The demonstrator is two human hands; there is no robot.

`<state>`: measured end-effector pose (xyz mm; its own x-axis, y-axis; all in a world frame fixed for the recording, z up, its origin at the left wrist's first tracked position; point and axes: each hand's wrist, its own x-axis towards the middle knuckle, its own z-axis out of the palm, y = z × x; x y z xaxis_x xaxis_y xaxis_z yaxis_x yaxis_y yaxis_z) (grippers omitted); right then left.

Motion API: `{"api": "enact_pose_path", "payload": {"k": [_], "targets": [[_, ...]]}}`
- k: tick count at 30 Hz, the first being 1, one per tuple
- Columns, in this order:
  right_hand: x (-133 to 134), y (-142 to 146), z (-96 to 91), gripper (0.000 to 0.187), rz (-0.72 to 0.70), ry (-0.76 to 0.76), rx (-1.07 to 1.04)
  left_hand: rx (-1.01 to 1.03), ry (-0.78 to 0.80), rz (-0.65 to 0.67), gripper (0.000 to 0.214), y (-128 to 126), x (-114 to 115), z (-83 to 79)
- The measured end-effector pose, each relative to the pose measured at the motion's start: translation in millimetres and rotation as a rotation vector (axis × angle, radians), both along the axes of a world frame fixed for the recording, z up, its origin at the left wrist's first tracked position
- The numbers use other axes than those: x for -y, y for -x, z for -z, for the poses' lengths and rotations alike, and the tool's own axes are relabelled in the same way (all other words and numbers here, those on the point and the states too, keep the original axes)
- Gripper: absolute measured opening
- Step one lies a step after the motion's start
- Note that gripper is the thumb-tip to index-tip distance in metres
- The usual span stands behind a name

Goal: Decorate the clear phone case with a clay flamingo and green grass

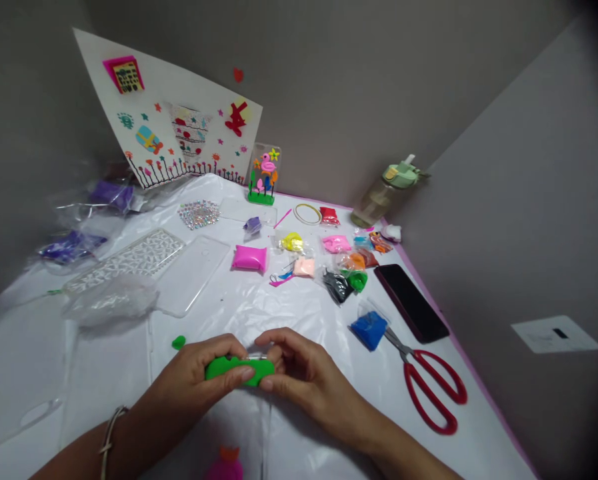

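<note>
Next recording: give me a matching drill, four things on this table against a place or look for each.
Things:
1. green clay
2. scissors
3. bottle
4. phone

Place or look:
a. stands by the back wall
b. held between left hand and right hand
c. dark, lying flat
d. red handles

Pairs: 1-b, 2-d, 3-a, 4-c

My arms are bare, without sleeves. On my left wrist (109, 437) I wear a thin silver bangle (109, 433).

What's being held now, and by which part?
A green clay strip, left hand pinching its left end, right hand its right end.
</note>
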<state>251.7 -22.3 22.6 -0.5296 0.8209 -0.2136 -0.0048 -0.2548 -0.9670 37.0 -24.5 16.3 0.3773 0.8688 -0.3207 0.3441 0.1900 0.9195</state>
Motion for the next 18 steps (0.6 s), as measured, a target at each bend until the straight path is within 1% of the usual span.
{"api": "enact_pose_path", "payload": {"k": [2,5,10,15,18], "targets": [[0.7,1.0,0.8,0.034,0.014,-0.007,-0.001,-0.011,0.002,-0.004,0.025,0.2,-0.2,0.3],[1.2,0.5,1.1,0.028,0.027,-0.019,-0.012,-0.018,-0.003,0.001,0.024,0.6,-1.2,-1.3],[-0.1,-1.9,0.7,0.025,0.006,-0.062,0.028,-0.024,-0.017,0.022,0.022,0.4,-1.1,-0.8],[2.0,4.3,4.9,0.030,0.058,-0.008,-0.017,-0.014,-0.063,0.032,0.025,-2.2,2.4,5.6],[4.1,7.1,5.5,0.026,0.058,-0.010,-0.023,-0.022,-0.082,0.046,0.025,-1.9,3.6,5.8]]}}
